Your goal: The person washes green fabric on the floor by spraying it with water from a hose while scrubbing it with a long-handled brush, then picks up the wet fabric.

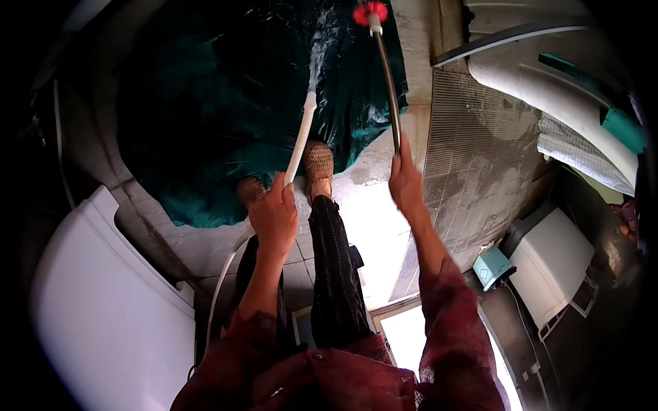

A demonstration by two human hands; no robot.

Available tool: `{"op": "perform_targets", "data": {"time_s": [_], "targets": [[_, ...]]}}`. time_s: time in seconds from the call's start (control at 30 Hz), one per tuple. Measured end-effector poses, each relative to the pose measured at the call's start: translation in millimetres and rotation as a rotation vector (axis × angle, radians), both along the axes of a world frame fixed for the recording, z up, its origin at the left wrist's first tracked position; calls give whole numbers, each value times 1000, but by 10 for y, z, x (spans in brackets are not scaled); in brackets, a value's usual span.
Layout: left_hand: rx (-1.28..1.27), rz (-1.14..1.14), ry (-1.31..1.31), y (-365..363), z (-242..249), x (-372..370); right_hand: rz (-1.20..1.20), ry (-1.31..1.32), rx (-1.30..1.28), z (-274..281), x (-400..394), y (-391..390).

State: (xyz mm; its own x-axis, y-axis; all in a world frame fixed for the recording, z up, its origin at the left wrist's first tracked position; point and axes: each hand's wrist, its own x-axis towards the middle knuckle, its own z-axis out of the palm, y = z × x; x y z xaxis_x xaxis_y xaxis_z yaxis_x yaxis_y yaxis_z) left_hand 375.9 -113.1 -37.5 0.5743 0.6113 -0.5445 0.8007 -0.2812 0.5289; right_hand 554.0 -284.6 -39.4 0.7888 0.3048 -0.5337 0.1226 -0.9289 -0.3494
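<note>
My left hand (274, 211) is closed round a white ribbed hose (300, 140), and water (317, 51) shoots from its end. The jet lands on a wet dark green cloth (205, 123) spread over the tiled floor. In my right hand (407, 181) is the metal handle of a long brush (389, 82), gripped near its lower end. Its red head (370, 12) is up at the top edge of the view, by the right side of the cloth. My shoes (319, 161) stand at the near edge of the cloth.
To the left stands a large white plastic panel or appliance (116, 308). A grated, tiled strip (473, 157) runs along the right. Beyond it are a white curved basin-like piece (507, 75), a light blue container (492, 267) and a white box-shaped item (552, 264). The hose trails down past my left leg.
</note>
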Motion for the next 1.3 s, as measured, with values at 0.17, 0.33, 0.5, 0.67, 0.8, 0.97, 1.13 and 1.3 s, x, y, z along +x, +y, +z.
{"op": "perform_targets", "data": {"time_s": [0.17,0.33,0.5,0.67,0.8,0.97,1.13,1.3], "targets": [[57,8,-37,80,62,31,62,57,-18,236,-1509,-945],[-75,126,39,113,132,47,135,-118,121,-489,-240,153],[70,310,-126,222,66,16,-6,-33,125,-547,1409,1949],[12,539,-130,324,134,-58,272,-32,203,-278,908,2538],[131,676,-178,428,91,-192,850,25,-152,-267,367,2544],[62,887,-93,423,167,-357,738,-83,-59,-378,762,1746],[12,1126,-119,370,229,-608,737,-115,93,154,634,835],[99,1301,-71,143,183,-733,922,139,-63,814,110,1029]]}}
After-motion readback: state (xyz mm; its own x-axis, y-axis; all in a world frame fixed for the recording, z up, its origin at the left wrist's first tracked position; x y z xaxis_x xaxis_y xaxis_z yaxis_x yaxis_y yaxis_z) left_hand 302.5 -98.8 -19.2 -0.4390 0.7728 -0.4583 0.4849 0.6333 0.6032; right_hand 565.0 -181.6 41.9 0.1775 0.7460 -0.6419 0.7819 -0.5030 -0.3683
